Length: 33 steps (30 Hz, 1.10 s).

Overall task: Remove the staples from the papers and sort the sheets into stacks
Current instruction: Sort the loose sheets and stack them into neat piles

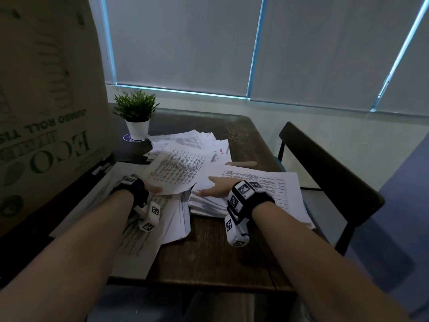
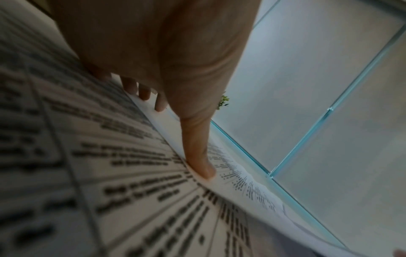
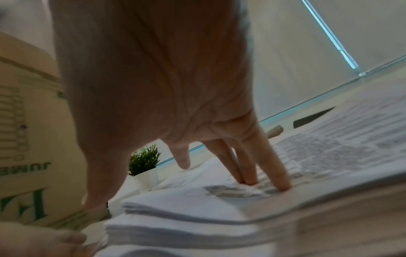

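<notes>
Sheets (image 1: 178, 168) raised above table (image 1: 209, 252), pinched at near edge by left hand (image 1: 151, 188), thumb (image 2: 198, 156) on top. Right hand (image 1: 214, 188) flat, fingers (image 3: 248, 167) straight, pressing stack (image 1: 255, 194) at right. Loose pile (image 1: 197, 140) behind.

Dim room: grey roller blinds (image 1: 185, 43) edged in daylight, dark wooden table (image 1: 246, 140), dark chair (image 1: 325, 163) alongside.
</notes>
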### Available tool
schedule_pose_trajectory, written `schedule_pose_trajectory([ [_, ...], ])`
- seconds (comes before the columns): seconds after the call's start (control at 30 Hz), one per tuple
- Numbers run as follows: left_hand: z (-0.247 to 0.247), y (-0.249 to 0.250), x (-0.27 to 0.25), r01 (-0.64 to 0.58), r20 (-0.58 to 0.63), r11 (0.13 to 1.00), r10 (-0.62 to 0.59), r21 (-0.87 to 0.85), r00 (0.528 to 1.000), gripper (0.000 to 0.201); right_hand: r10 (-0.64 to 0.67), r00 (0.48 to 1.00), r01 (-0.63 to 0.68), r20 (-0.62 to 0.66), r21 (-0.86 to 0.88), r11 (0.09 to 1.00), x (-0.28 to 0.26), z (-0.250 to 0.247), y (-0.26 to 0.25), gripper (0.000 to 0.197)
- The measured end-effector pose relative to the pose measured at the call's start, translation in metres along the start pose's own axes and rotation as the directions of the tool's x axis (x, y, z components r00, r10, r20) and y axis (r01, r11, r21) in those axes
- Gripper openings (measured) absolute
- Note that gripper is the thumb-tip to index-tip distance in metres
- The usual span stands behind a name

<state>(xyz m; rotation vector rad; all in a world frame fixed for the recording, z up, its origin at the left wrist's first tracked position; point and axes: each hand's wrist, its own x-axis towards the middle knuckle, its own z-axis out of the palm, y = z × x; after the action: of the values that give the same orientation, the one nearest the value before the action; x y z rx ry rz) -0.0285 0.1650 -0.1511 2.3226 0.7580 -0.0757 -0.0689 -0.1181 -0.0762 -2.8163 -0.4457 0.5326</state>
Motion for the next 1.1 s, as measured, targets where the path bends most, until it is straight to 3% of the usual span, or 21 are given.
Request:
schedule_pose_trajectory([
  [0.07, 0.005, -0.014, 0.027, -0.054, 0.059, 0.998, 0.055, -0.021, 0.997, 0.132, -0.027, 1.000, 0.027, -0.007, -0.026, 0.999, 0.001, 0.005, -0.009, 0.098],
  [0.2, -0.017, 0.005, -0.039, -0.034, 0.063, 0.999, 0.033, 0.017, 0.997, 0.098, -0.045, 0.996, 0.036, -0.071, -0.115, 0.993, 0.007, 0.013, -0.027, 0.098],
  [0.3, -0.024, 0.000, -0.037, -0.015, 0.103, 0.999, 0.020, -0.047, 0.994, 0.100, -0.055, 0.994, 0.040, -0.094, -0.152, 0.988, 0.014, 0.013, -0.042, 0.101],
  [0.4, -0.032, -0.005, -0.035, 0.005, 0.184, 0.980, 0.032, -0.199, 0.982, 0.059, -0.111, 0.981, 0.067, -0.158, -0.263, 0.963, 0.022, 0.021, -0.068, 0.077],
  [0.5, -0.041, -0.013, -0.030, 0.031, 0.273, 0.931, 0.075, -0.365, 0.959, 0.058, -0.129, 0.980, 0.095, -0.154, -0.209, 0.973, 0.035, 0.033, -0.089, 0.040],
  [0.57, -0.050, -0.016, -0.033, 0.077, 0.291, 0.859, 0.086, -0.507, 0.953, 0.050, -0.128, 0.952, 0.104, -0.278, -0.101, 0.989, 0.039, 0.030, -0.093, 0.018],
  [0.63, -0.068, -0.019, -0.037, 0.078, 0.210, 0.838, 0.045, -0.540, 0.977, 0.043, -0.177, 0.903, 0.199, -0.390, 0.015, 0.980, 0.035, 0.022, -0.098, 0.025],
  [0.7, -0.091, -0.030, -0.039, -0.017, 0.037, 0.874, 0.040, -0.486, 0.999, 0.035, -0.290, 0.853, 0.370, -0.434, 0.111, 0.922, 0.021, 0.014, -0.104, 0.030],
  [0.77, -0.112, -0.044, -0.035, -0.098, -0.070, 0.915, 0.076, -0.392, 0.995, 0.037, -0.401, 0.836, 0.473, -0.375, 0.119, 0.873, 0.006, 0.013, -0.110, 0.029],
  [0.83, -0.120, -0.054, -0.040, -0.101, -0.039, 0.925, 0.093, -0.367, 0.995, 0.033, -0.459, 0.859, 0.487, -0.229, 0.083, 0.870, -0.001, 0.021, -0.114, 0.028],
  [0.9, -0.119, -0.062, -0.043, -0.045, 0.071, 0.949, 0.071, -0.311, 0.995, 0.037, -0.461, 0.887, 0.462, -0.025, 0.050, 0.886, -0.006, 0.029, -0.115, 0.031],
  [1.0, -0.108, -0.070, -0.052, 0.074, 0.109, 0.996, -0.068, -0.055, 0.992, 0.062, -0.484, 0.834, 0.453, 0.265, 0.169, 0.875, -0.020, 0.029, -0.115, 0.037],
  [1.03, -0.104, -0.070, -0.055, 0.081, 0.086, 0.997, -0.081, 0.002, 0.993, 0.067, -0.479, 0.836, 0.420, 0.265, 0.250, 0.872, -0.026, 0.026, -0.114, 0.044],
  [1.1, -0.100, -0.069, -0.061, 0.073, 0.046, 0.994, -0.076, 0.080, 0.996, 0.072, -0.403, 0.900, 0.348, 0.168, 0.282, 0.894, -0.029, 0.023, -0.114, 0.057],
])
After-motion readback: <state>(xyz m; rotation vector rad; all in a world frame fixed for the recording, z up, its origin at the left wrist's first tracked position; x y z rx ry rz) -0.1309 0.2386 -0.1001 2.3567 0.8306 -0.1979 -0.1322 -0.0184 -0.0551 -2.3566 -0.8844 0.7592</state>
